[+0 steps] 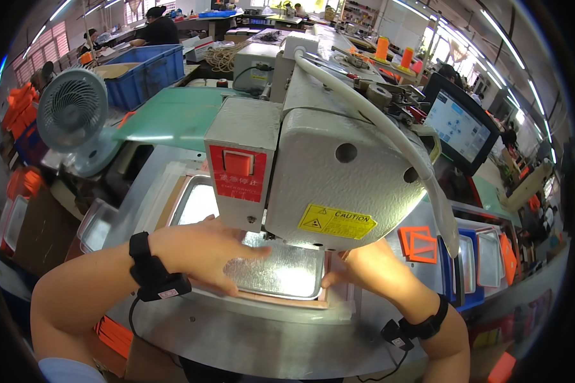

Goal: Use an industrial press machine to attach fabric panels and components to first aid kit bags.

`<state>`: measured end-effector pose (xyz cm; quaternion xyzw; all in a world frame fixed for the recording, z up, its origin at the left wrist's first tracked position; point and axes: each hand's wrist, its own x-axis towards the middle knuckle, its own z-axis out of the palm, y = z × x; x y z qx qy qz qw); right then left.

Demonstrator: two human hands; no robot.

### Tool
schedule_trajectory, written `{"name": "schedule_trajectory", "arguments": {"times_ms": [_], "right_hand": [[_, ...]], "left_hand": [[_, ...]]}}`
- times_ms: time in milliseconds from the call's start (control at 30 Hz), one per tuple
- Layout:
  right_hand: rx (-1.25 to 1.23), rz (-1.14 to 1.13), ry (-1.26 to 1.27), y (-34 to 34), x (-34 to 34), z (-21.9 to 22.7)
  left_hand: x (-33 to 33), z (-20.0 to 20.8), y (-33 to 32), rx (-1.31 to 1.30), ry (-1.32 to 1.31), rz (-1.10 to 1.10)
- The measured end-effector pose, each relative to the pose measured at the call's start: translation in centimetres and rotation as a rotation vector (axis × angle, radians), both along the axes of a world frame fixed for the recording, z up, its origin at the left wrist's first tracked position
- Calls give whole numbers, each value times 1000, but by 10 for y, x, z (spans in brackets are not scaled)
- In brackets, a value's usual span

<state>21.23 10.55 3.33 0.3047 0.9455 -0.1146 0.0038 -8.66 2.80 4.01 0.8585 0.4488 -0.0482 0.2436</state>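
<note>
Tray point(278, 274), shallow, silvery and round-cornered, lies mid-frame beneath the pebbled grey sewing-machine head point(332, 172). From my end I see the left hand point(201, 252) spread across it, fingers apart, perhaps steadying it flat; the right hand point(374, 271) has its thumb at the right rim, other fingers hidden, so I can't tell its grip. Translucent tape point(343, 311) likely anchors the brown border point(303, 303).

tray's point(281, 268) silver, machine point(319, 169) lt grey w/ red panel point(227, 184), frames point(421, 259) orange, bin point(145, 80) blue.
</note>
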Motion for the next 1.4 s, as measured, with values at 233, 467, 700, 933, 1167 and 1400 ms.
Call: {"name": "schedule_trajectory", "arguments": {"times_ms": [233,467,700,933,1167,1400], "right_hand": [[-51,-3,207,12,-11,3],[97,94,289,36,-8,-8],[163,48,201,50,1,-14],[197,-32,25,57,25,-18],[121,57,194,65,46,-20],[108,15,209,62,44,-15]], "left_hand": [[-10,2,12,-4,-86,40],[-11,9,31,-185,-180,209],[-14,4,35,-281,-361,313],[5,13,35,-214,-375,347],[15,0,32,-278,-479,443],[20,-4,32,-271,-460,463]]}}
